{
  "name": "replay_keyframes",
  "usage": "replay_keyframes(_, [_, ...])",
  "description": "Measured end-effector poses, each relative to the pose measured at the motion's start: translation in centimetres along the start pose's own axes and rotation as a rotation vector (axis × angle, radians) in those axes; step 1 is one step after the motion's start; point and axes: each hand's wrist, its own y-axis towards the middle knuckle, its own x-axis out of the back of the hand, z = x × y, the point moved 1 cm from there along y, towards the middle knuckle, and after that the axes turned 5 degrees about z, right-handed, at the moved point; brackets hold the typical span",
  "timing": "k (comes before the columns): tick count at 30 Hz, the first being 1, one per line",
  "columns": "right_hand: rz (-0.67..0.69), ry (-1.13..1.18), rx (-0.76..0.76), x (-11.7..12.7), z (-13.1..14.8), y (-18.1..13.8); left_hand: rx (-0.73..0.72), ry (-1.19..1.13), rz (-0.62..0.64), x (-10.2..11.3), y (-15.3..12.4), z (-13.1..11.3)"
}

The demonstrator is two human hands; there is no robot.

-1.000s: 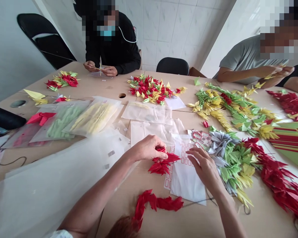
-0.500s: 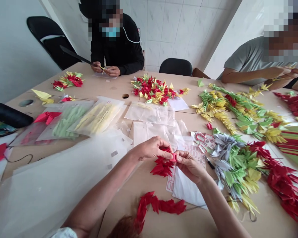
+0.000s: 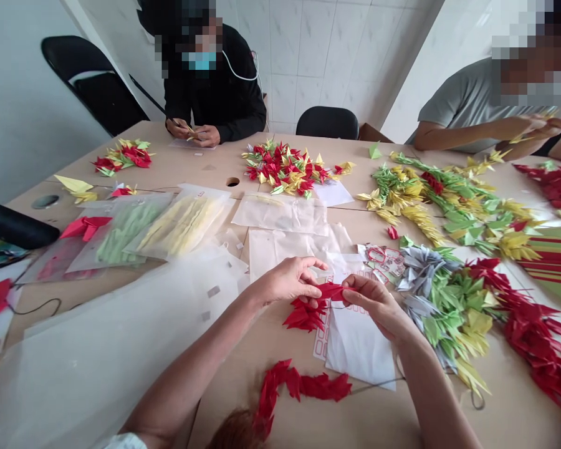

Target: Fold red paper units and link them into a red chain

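Note:
A red folded paper crane [image 3: 331, 290] is stretched between my two hands, above the table. My right hand [image 3: 376, 302] pinches its right end between thumb and fingers. At the left end, my left hand [image 3: 290, 280] has its thumb and lower fingers on the paper, while the index finger reaches out over it. Just below hangs or lies a bunch of red folded cranes [image 3: 303, 318]; whether it is joined to the held one I cannot tell. Nearer me, a row of red cranes [image 3: 325, 388] curves across the table, with a dark cord at its right end.
White paper [image 3: 359, 349] lies below my right hand. Clear plastic sheeting [image 3: 103, 337] covers the left side. Grey, green and yellow cranes [image 3: 442, 312] are heaped at right, a mixed pile [image 3: 285, 168] farther back. Two people work opposite, one holding yellow paper [image 3: 191, 132].
The red paper was a small compact fold pinched between both hands; now it is drawn out longer. My right hand has shifted slightly right, and my left index finger has lifted and straightened.

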Motion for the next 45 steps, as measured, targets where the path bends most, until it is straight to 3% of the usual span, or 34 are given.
replay_keyframes(5, [0.125,0.007,-0.007,-0.7,0.5,-0.2,-0.033,0.197,-0.101,-0.6,0.2,0.0])
replay_keyframes(9, [-0.026,-0.03,-0.005,-1.5,0.6,0.0,-0.08,0.218,-0.142,-1.0,0.5,0.1])
replay_keyframes(11, [-0.069,-0.009,-0.008,-1.6,0.5,0.1,-0.127,0.158,-0.121,-1.4,0.7,0.0])
replay_keyframes(17, [0.005,0.241,-0.087,-0.5,-0.2,0.0,-0.265,-0.118,0.047,-2.3,0.9,-0.6])
replay_keyframes(22, [-0.094,0.191,-0.088,0.0,0.5,-0.5,-0.223,0.158,-0.004,-1.3,0.4,-0.8])
replay_keyframes(27, [-0.197,0.18,-0.042,-0.3,1.5,-1.0,-0.153,0.566,-0.154,-1.3,0.2,-0.4])
replay_keyframes(36, [-0.225,0.272,0.002,-0.9,2.4,-1.8,-0.146,0.62,-0.127,-2.5,0.8,0.3])
replay_keyframes(41, [-0.217,0.15,0.017,0.1,2.4,-2.1,-0.158,0.576,-0.095,-1.8,0.8,0.1])
replay_keyframes(45, [-0.162,-0.12,0.002,2.0,1.9,-2.2,-0.099,0.564,-0.093,-1.0,0.5,0.0])
